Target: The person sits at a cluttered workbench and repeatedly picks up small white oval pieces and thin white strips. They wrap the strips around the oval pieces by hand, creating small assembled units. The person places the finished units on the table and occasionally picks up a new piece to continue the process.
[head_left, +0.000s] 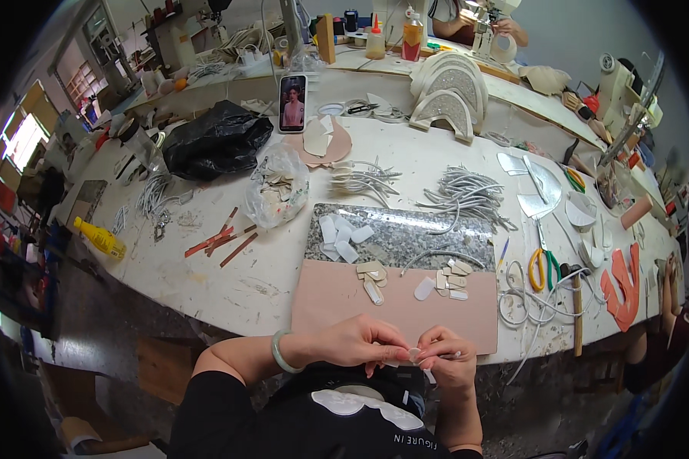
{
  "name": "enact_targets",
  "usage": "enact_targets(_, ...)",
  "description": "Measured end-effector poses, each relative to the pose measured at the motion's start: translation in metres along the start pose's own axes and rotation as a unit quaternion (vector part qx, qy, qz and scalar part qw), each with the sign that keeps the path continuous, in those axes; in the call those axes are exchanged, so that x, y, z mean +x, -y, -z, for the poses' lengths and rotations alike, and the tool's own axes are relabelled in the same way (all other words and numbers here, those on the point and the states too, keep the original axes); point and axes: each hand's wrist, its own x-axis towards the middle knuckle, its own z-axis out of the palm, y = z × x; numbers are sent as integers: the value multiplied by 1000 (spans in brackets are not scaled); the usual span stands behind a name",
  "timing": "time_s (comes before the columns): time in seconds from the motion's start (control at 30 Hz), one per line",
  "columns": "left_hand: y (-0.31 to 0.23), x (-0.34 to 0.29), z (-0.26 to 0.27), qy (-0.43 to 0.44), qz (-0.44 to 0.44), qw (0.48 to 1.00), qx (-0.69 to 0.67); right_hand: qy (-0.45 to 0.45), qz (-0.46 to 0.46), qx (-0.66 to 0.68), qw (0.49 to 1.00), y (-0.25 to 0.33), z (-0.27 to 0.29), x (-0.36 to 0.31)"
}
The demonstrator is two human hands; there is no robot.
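My left hand [366, 342], with a pale green bangle [282, 353] on its wrist, and my right hand [447, 358] meet in front of the bench edge. Fingertips of both pinch a small pale piece [414, 353], mostly hidden by the fingers. Just beyond them lies a pink board [390, 317] on a speckled stone slab [436, 246]. On the board are two small groups of beige tabs [371, 271] and one translucent white tab [424, 288]. Several more translucent white tabs [337, 237] lie loose on the slab, with a single grey cord [444, 253] to their right.
Bundles of grey cords [461, 191] lie behind the slab. Right of it are scissors [542, 268], a hammer [577, 314] and coral-coloured pieces [622, 287]. A clear bag of scraps [278, 183], a black bag [216, 140] and a phone [292, 105] stand left. Another person's hand [505, 29] is at the back.
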Motion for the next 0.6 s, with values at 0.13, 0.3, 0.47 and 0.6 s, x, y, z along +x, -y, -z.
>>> enact_targets(0.13, 2, -3, -3, -26, -13, 997, 76, -17, -1, -141, 990, 16, -10, 0)
enact_targets(0.3, 1, -6, -6, -29, -29, 990, 135, -26, -9, -263, 965, 24, -20, 3)
enact_targets(0.47, 6, -8, -3, -26, -26, 993, 116, -144, -64, -312, 937, 22, -25, -13)
enact_targets(0.6, 7, -15, 44, -218, -114, 940, 238, -155, 57, -492, 855, 47, 21, -34)
